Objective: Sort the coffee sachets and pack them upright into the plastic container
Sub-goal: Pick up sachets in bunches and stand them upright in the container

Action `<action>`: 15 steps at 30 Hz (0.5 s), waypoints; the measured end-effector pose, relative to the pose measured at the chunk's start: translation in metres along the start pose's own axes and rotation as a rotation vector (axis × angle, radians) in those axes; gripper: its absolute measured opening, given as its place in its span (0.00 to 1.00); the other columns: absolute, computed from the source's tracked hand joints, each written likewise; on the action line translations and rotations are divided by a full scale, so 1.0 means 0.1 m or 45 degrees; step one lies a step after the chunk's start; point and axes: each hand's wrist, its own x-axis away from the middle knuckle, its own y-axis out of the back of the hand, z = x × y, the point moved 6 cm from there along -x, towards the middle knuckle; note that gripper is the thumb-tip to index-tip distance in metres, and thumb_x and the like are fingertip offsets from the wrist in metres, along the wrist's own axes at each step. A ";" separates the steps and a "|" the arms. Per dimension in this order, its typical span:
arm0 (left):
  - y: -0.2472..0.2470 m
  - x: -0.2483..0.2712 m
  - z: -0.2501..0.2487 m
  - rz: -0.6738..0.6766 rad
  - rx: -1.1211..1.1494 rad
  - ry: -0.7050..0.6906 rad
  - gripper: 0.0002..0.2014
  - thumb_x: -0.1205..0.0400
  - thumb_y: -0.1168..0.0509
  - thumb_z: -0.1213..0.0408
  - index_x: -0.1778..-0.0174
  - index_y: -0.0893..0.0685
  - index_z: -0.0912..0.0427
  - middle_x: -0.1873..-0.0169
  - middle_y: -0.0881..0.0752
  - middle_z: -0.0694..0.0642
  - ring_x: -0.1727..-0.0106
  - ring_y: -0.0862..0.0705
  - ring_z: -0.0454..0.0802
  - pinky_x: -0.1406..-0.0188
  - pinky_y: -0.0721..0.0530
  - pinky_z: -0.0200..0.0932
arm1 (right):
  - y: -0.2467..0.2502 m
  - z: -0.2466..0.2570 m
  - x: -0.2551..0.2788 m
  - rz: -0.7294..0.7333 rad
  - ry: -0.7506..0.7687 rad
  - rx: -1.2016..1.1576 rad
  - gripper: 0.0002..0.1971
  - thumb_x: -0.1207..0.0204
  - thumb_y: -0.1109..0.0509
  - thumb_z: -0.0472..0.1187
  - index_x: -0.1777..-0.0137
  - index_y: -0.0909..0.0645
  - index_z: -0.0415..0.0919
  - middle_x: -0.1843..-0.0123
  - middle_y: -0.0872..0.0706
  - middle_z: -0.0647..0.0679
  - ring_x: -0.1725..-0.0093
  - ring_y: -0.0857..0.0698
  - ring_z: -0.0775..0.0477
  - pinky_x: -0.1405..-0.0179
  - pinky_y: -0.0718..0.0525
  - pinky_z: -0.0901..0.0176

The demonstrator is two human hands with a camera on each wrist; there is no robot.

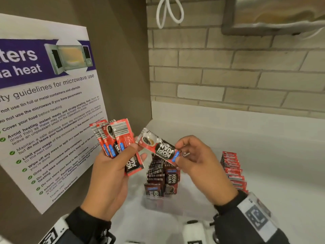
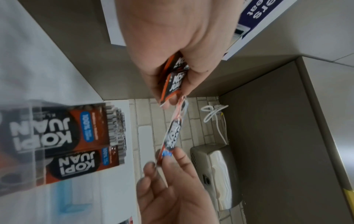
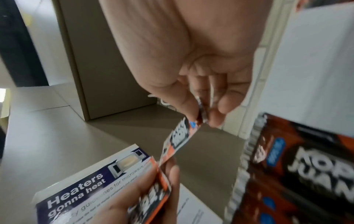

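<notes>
Clearly "KOPI JUAN" marks the sachet (image 1: 159, 147) both hands pinch.

The single sachet (image 1: 159, 147) is glossy foil-like film, printed red and black; highlights show on its crinkled surface. The fanned sachets (image 1: 116, 141) have the same shiny film finish. The packed sachets (image 1: 162, 175) stand in a container (image 1: 158, 202) of clear, smooth plastic. The counter (image 1: 246, 141) is white, smooth and matt. The wall (image 1: 228, 67) is pale brick with a rough, matt face and recessed joints. The poster (image 1: 44, 106) is smooth printed paper or card with a slight sheen. The side panel (image 1: 119, 59) is matt brown. The dispenser (image 2: 216, 174) is brushed metal.
</notes>
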 end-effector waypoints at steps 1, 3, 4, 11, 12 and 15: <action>0.03 -0.01 -0.01 -0.015 -0.003 0.001 0.15 0.25 0.34 0.74 0.43 0.16 0.60 0.57 0.08 0.52 0.56 0.09 0.46 0.61 0.11 0.41 | 0.03 0.00 -0.02 0.032 -0.013 0.063 0.16 0.27 0.33 0.27 0.57 0.22 0.53 0.59 0.14 0.50 0.64 0.19 0.42 0.62 0.22 0.49; 0.06 -0.01 0.01 -0.023 -0.046 0.020 0.14 0.23 0.35 0.74 0.44 0.16 0.59 0.58 0.08 0.51 0.58 0.10 0.45 0.63 0.12 0.39 | 0.07 0.02 -0.04 0.071 -0.012 0.137 0.18 0.26 0.34 0.27 0.56 0.20 0.55 0.58 0.14 0.50 0.63 0.19 0.43 0.63 0.22 0.49; 0.06 0.00 0.02 -0.017 -0.079 0.030 0.13 0.23 0.35 0.75 0.46 0.16 0.58 0.60 0.08 0.51 0.59 0.10 0.45 0.63 0.12 0.39 | 0.09 0.05 -0.05 0.069 0.009 0.150 0.18 0.26 0.34 0.27 0.55 0.19 0.56 0.57 0.14 0.48 0.63 0.20 0.45 0.63 0.22 0.51; 0.02 0.13 0.16 0.055 -0.284 0.115 0.09 0.25 0.31 0.75 0.54 0.15 0.57 0.66 0.09 0.56 0.65 0.11 0.47 0.63 0.15 0.44 | 0.22 0.13 -0.13 -0.141 0.004 -0.537 0.11 0.26 0.31 0.26 0.51 0.19 0.42 0.67 0.14 0.46 0.67 0.18 0.53 0.65 0.19 0.66; 0.01 0.15 0.19 0.071 -0.298 0.141 0.09 0.25 0.31 0.75 0.54 0.15 0.59 0.66 0.09 0.57 0.65 0.11 0.48 0.63 0.16 0.44 | 0.22 0.15 -0.13 -0.143 -0.004 -0.605 0.09 0.27 0.31 0.26 0.54 0.18 0.40 0.67 0.14 0.45 0.67 0.17 0.52 0.65 0.17 0.65; 0.01 0.16 0.17 0.088 -0.330 0.151 0.09 0.28 0.30 0.69 0.53 0.14 0.59 0.64 0.09 0.57 0.63 0.10 0.49 0.61 0.15 0.46 | 0.35 0.27 -0.11 -0.216 0.095 -0.545 0.08 0.28 0.30 0.26 0.59 0.16 0.40 0.66 0.14 0.46 0.69 0.17 0.53 0.69 0.17 0.65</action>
